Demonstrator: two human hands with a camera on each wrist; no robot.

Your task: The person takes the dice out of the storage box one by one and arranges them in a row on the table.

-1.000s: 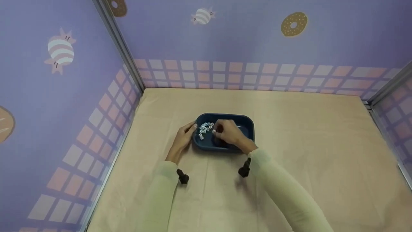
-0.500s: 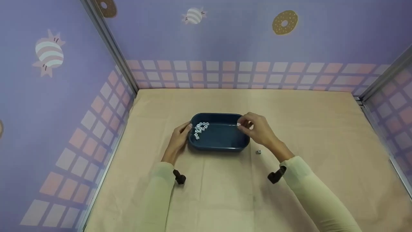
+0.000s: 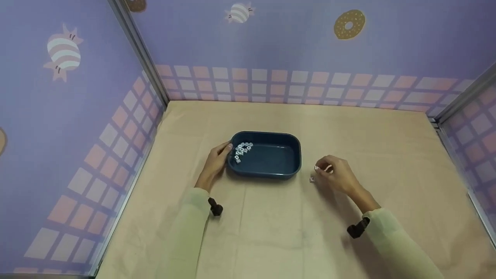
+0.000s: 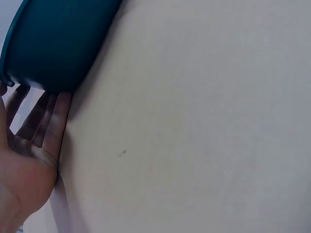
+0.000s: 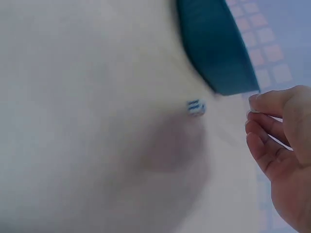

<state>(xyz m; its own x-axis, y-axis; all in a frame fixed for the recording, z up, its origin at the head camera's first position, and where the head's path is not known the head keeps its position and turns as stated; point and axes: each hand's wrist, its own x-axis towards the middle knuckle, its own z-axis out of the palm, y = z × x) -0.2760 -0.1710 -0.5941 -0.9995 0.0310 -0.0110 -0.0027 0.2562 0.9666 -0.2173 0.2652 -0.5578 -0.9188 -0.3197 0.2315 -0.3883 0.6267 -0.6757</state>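
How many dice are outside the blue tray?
2: a pinched die in the right hand, and a loose die on the table beside the blue tray. Others could be hidden behind the hand or tray.

the tray (image 3: 269,157) is showing dark blue in the head view and teal in both wrist views, while the cubes (image 3: 242,150) are showing white with dark marks. the cloth (image 3: 271,217) is looking beige and the sleeves (image 3: 186,228) pale green. the purple-blue wall (image 3: 286,42) is bearing pink and white squares (image 3: 279,75) and a speckled brown doughnut (image 3: 341,29).
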